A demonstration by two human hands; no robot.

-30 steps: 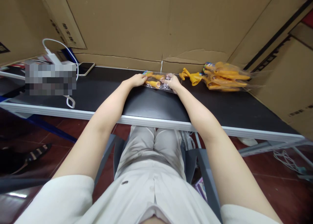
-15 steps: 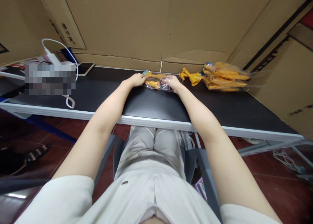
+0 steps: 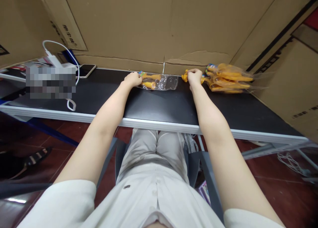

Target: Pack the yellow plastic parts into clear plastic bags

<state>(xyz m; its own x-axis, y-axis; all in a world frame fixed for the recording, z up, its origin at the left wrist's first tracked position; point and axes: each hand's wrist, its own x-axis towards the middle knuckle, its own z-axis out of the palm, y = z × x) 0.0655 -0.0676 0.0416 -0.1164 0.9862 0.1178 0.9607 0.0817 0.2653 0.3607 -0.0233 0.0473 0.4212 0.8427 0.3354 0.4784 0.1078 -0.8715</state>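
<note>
My left hand (image 3: 132, 79) is closed on the left end of a clear plastic bag (image 3: 169, 82), by its coloured label (image 3: 141, 74). Orange plastic pieces (image 3: 149, 85) lie inside the bag, whose right half is flat and see-through. Off to the right, my right hand (image 3: 195, 77) has its fingers together on a loose orange plastic piece (image 3: 184, 76). The hand covers most of that piece, so its full shape is hidden. Just beyond lies a pile of bagged orange pieces (image 3: 230, 78), one with a blue-green label.
A black tabletop (image 3: 159, 103) with a metal front edge runs across. Cardboard walls (image 3: 139, 26) stand behind and at the sides. On the left are a phone (image 3: 86, 71), a white cable (image 3: 79, 64) and a blurred-out object (image 3: 51, 82).
My right hand has let go of the bag and moved right onto the loose orange piece. The bag has shifted slightly left with my left hand, its right part now uncovered.
</note>
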